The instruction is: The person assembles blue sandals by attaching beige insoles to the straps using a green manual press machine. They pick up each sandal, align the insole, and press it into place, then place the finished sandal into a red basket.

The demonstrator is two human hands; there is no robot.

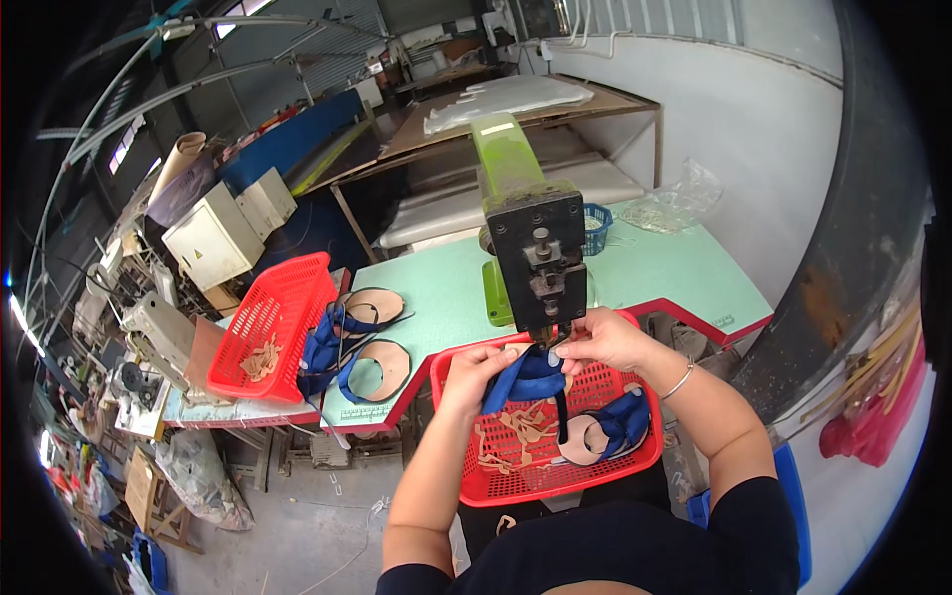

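Note:
A blue strap piece with beige backing [526,382] is stretched between my two hands, just below the black head [540,263] of a green press machine [508,154]. My left hand [474,375] pinches its left side, fingers closed. At its upper right edge, close under the machine's head, the fingers of my right hand [603,342] are closed on it too. A dark strap hangs down from the piece. Below my hands is a red plastic basket [479,494], holding beige offcuts [516,436] and another blue and beige strap piece [605,428].
More strap pieces [372,369] lie left on the green tabletop [436,288], beside a second red basket [273,307] with beige scraps. Behind the machine are a small blue basket [596,228] and a clear plastic bag [684,198]. A dark pillar [843,268] rises at right.

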